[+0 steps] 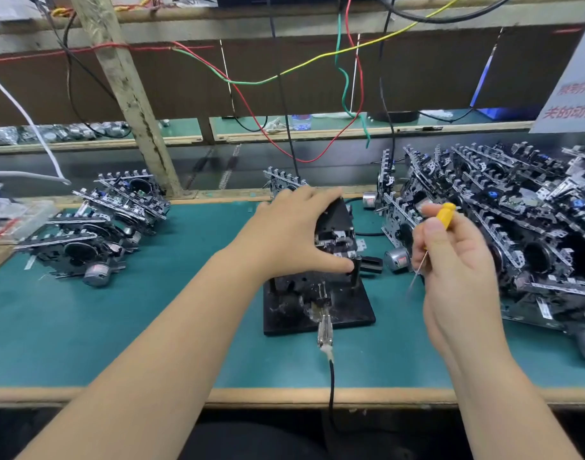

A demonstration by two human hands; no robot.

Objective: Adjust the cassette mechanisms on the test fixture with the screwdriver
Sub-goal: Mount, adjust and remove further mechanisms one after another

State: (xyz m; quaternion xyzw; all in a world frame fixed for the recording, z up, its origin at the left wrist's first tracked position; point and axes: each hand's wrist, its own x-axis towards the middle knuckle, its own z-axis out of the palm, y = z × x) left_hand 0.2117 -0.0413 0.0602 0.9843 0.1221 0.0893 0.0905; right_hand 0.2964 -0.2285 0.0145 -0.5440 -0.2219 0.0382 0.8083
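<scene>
Two hands work over the green bench mat point(151, 327). Right hand point(457, 270): fingers curled round the screwdriver point(445, 215), yellow handle up between thumb and forefinger, thin shaft running down and left out of the fist, tip in the air, clear of everything. Left hand point(294, 230): just left of the screwdriver, fingers draped over the top of a cassette mechanism point(337, 232), thumb pressed at its lower front edge, so the mechanism is gripped from above. This mechanism sits tilted on the fixture point(347, 310), a black base plate with upright posts, directly below the left hand. A metal clip point(325, 330) with a black lead point(331, 383) lies at the plate's near edge, the lead running toward the bench edge. Right of the right hand, close behind it, a large pile of mechanisms point(516, 234). Well left of the left hand, a smaller stack point(95, 227). Above and behind both hands, coloured wires point(346, 91) hang from the shelf frame
</scene>
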